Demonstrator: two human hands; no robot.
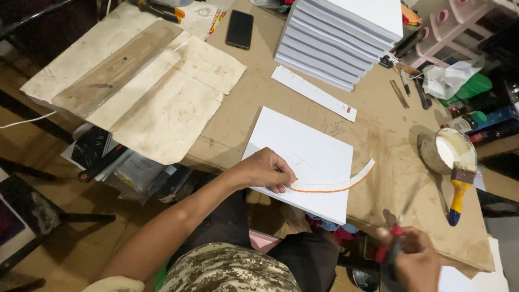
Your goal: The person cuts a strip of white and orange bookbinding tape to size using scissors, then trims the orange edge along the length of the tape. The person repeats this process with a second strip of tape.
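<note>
My left hand (266, 171) rests on a white book block (303, 151) lying on the brown table (259, 97). Its fingertips pinch one end of a thin white strip with an orange edge (338, 185), which curves to the right over the block's near edge. My right hand (413, 259) is lower right, off the table's front edge, closed around red-handled scissors (394, 238) whose blurred blades point up toward the strip. The scissors and strip are apart.
A stack of white book blocks (340, 38) stands at the back, a white ruler (313, 93) in front of it. A round glue pot (447, 150) with a yellow-handled brush (459, 192) sits right. A black phone (239, 29) and stained paper sheets (162, 92) lie left.
</note>
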